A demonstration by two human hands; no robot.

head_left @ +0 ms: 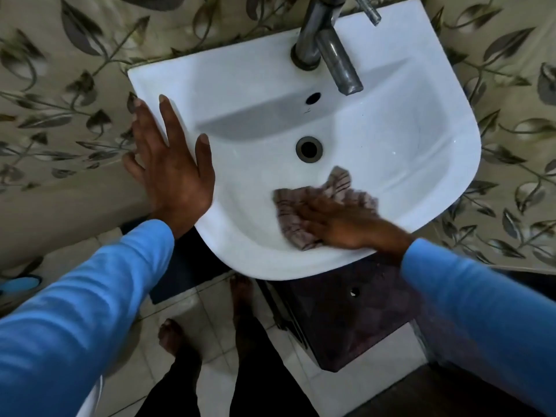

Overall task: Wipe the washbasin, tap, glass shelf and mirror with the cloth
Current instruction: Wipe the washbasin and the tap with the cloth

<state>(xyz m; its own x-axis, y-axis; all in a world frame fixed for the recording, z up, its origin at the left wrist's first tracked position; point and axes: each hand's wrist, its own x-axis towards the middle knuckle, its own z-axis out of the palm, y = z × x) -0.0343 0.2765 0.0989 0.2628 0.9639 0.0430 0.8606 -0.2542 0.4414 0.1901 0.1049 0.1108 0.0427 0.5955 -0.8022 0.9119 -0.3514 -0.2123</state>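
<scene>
Right hand: the right hand (340, 222) lies flat, palm down, pressing the cloth (304, 212) on the near inner slope of the washbasin (421, 139); fingers stretched over the cloth, not curled around it.
Cloth: pale, with dark stripes, crumpled, spread out from under the fingers toward the drain (309, 149).
Left hand: the left hand (171, 164) rests open on the left rim of the basin, fingers apart, holding nothing.
Basin: white, dry-looking, small overflow hole (313, 98) above the drain.
Tap: the metal tap (326, 43) stands at the back edge, its spout reaching over the bowl.
Wall: tiles with a leaf pattern (60, 85) on both sides.
Floor: pale tiles (376, 356), a dark mat (346, 311) under the basin, bare feet (240, 296) beside it.
Sleeves: blue sleeves (75, 311) on both arms.
</scene>
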